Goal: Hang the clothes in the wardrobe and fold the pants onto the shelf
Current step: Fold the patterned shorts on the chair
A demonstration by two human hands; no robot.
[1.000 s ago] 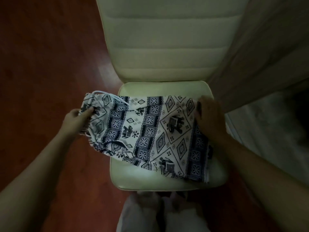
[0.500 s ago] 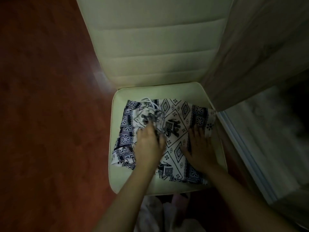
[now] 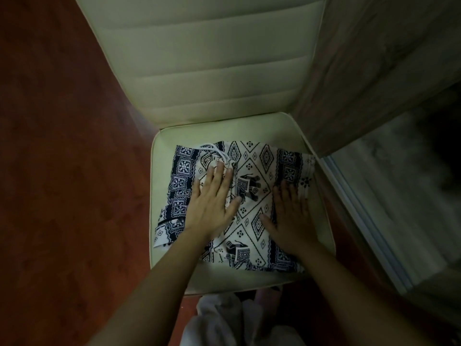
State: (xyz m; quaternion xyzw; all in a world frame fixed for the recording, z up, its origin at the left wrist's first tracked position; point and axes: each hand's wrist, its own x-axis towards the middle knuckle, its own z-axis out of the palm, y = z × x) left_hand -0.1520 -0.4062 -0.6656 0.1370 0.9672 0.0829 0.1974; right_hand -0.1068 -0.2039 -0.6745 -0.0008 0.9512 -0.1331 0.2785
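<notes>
Patterned pants (image 3: 252, 196), white with dark elephant and diamond print, lie folded on the cream chair seat (image 3: 249, 278) at frame center. Left hand (image 3: 214, 203) flat on the left half of the fold, fingers straight, pressing down, fingertips by the white drawstring (image 3: 214, 149). Right hand (image 3: 290, 216) flat on the right half, fingers spread, also pressing. Chair backrest (image 3: 204, 58) fills upper center. Red-brown wood floor (image 3: 62, 171) on the left. Pale cloth (image 3: 224, 320) at bottom center, kind unclear.
</notes>
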